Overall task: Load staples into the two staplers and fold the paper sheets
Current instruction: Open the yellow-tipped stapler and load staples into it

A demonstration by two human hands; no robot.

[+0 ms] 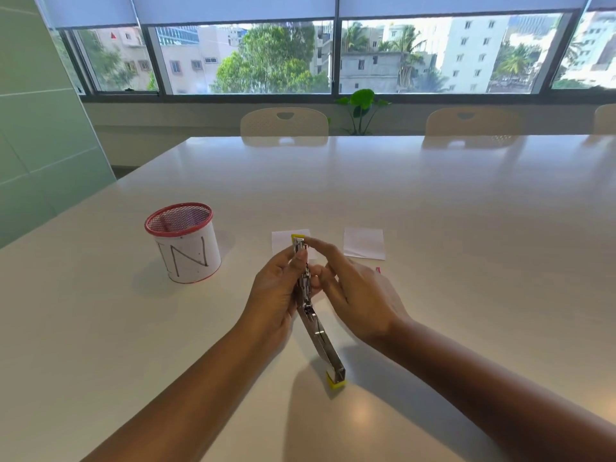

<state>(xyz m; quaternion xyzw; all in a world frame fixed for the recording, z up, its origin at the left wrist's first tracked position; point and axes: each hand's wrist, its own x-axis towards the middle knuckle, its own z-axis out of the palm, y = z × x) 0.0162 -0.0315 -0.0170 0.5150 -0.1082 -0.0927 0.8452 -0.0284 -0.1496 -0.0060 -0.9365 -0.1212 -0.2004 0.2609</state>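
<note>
At frame centre an opened stapler (308,305) is gripped by the left hand (278,291), while its far end is touched by the extended fingers of the right hand (353,295). Loading is judged under way. Two paper sheets (364,243) are seen just beyond, apparently unfolded. A pink object (378,270), possibly the second stapler, is mostly hidden.

This looks like an office meeting room: a long white table (400,195) lined with matching beige chairs (284,122) on its far side, roller blinds (233,8) over a wide window (266,58) showing city buildings, and a potted plant (361,110).
</note>
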